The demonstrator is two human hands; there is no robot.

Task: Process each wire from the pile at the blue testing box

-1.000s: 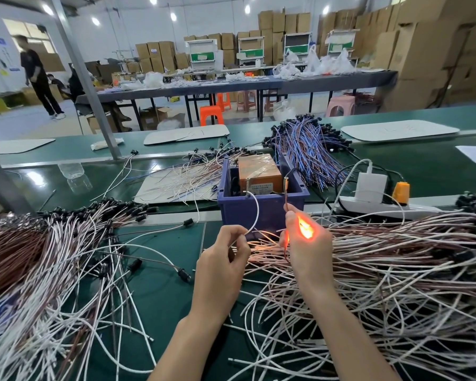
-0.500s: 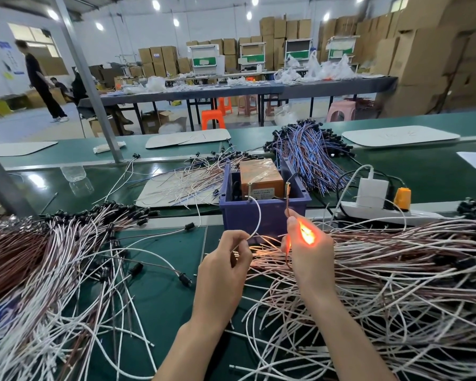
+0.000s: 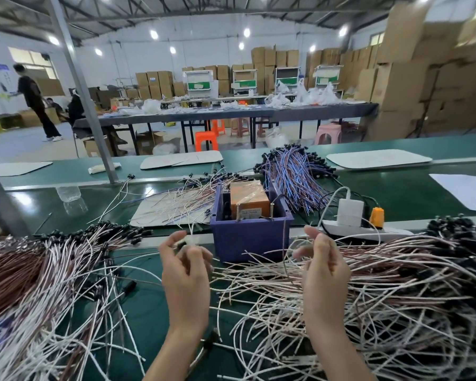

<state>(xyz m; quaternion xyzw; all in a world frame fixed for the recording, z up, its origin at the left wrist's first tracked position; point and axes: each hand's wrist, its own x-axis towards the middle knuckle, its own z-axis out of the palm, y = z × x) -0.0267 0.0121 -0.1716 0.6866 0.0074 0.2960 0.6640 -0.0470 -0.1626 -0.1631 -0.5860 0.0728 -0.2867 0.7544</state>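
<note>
The blue testing box (image 3: pixel 250 237) stands at mid-table with an orange unit (image 3: pixel 249 198) inside and two metal posts at its front rim. My left hand (image 3: pixel 186 273) is left of the box and pinches a blurred white wire (image 3: pixel 191 232) near its black end. To the right of the box, my right hand (image 3: pixel 324 273) hovers over the big pile of white and brown wires (image 3: pixel 401 292). Its fingers are loosely curled, and I see nothing gripped in them. No wire touches the box's posts.
A second heap of white and brown wires (image 3: pixel 39 276) covers the left of the table. Behind the box lie a blue-purple wire bundle (image 3: pixel 294 171) and a white mat (image 3: pixel 149 218) with loose wires. A power strip (image 3: pixel 349 229) with a charger sits at right. A grey metal post (image 3: pixel 94 133) rises at back left.
Both hands have drawn back from the box and moved apart, the left one carrying the wire leftward. The orange glow at my right hand is gone. The camera has tilted upward.
</note>
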